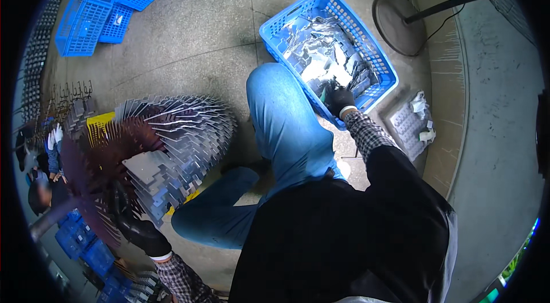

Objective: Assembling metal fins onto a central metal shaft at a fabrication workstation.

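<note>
My right hand [339, 100], in a black glove, reaches into a blue plastic basket [279, 51] at its near right end. Its fingers look curled down among loose, shiny flat metal pieces [321, 53]; what they grip is hidden. On the left, my left hand [140, 228], also black-gloved, lies with fingers stretched out against the dark red part of a round rack [86, 165]. Thin grey metal plates [195, 125] stand fanned out in close rows around this rack. A wider flat plate [146, 168] lies on the rows nearest my left hand.
Empty-looking blue baskets [83, 25] stand at the far left. A fan's round base [395, 22] and pole are at the far right, by the wall. A grey tray [407, 125] with plastic scraps lies right of the basket. Another person [43, 188] is at the left edge, near blue bins [86, 245].
</note>
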Motion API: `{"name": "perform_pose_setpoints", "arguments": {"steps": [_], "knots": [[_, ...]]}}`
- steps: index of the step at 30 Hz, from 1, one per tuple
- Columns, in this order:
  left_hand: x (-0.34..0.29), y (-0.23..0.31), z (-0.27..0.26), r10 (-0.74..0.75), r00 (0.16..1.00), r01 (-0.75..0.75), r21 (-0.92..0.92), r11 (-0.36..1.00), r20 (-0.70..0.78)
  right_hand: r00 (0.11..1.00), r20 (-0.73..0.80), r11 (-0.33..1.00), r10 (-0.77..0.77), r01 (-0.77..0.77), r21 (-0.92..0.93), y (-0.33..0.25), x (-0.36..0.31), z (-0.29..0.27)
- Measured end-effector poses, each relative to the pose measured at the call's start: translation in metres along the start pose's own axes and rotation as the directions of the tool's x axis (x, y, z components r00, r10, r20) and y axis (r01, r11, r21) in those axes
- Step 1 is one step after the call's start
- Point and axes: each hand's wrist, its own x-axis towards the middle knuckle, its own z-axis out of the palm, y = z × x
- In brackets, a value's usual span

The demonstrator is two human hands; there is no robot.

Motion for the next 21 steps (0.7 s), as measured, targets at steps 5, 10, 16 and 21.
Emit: {"name": "perform_pose_setpoints", "arguments": {"steps": [5,10,16,21], "knots": [[-0.004,-0.013,-0.016,-0.016,0.999,0.017,-0.035,0.999,0.039,0.99,0.11,0.896,0.09,-0.129,0.425,0.038,-0.012,-0.048],[-0.01,-0.031,-0.013,0.065,0.998,-0.064,0.054,0.996,-0.014,0.988,0.025,0.962,0.154,-0.156,0.225,0.031,-0.026,-0.083],[0.003,-0.006,-0.005,0.068,0.997,-0.067,-0.062,0.996,0.023,0.997,-0.044,0.995,-0.058,0.061,0.084,0.024,-0.043,-0.063],[-0.005,-0.009,-0.015,0.208,0.977,-0.215,0.239,0.947,0.055,0.962,-0.272,0.991,-0.012,0.048,0.126,0.028,-0.049,-0.093]]}}
